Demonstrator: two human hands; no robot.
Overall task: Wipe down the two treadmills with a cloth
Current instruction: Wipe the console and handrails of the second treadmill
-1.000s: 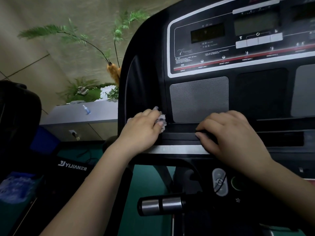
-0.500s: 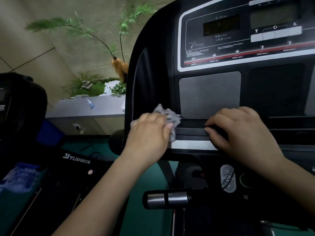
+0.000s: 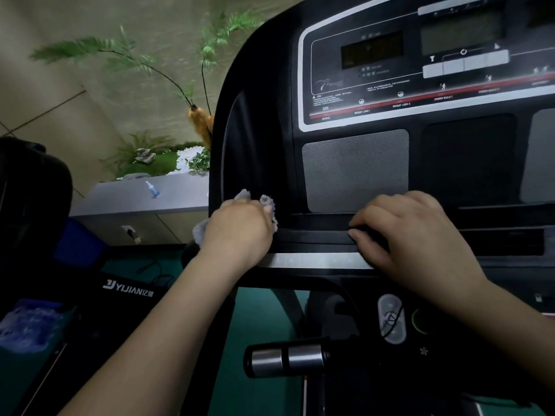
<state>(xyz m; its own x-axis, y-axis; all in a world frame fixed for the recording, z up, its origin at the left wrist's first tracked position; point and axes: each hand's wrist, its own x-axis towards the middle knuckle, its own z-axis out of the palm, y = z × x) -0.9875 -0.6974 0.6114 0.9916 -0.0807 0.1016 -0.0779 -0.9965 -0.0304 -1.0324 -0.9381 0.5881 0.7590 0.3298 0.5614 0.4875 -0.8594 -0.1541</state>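
Left hand (image 3: 240, 229) curled over a grey cloth (image 3: 267, 202), pressing it to the black treadmill (image 3: 258, 121) console at its lower left corner; cloth tufts show above the knuckles and at the wrist side, around 9 o'clock from the hand. Right hand (image 3: 414, 241) lies palm down on the console ledge at 3 o'clock from the left hand, fingers bent over the ledge's edge, thumb along the front; holds nothing. A silver strip (image 3: 318, 261) runs between the 2 hands, under the ledge. Grey mesh panel (image 3: 356, 169) sits at 12 o'clock from the gap between the hands, display panel (image 3: 420, 64) above that. Handlebar (image 3: 285, 360) with 2 silver bands at 6 o'clock, low in frame. A second treadmill (image 3: 126, 291), marked YIJIAN, at 8 o'clock. Plant (image 3: 198, 121) and a grey desk (image 3: 138, 202) at 10 o'clock, a small bottle (image 3: 152, 189) on the desk.
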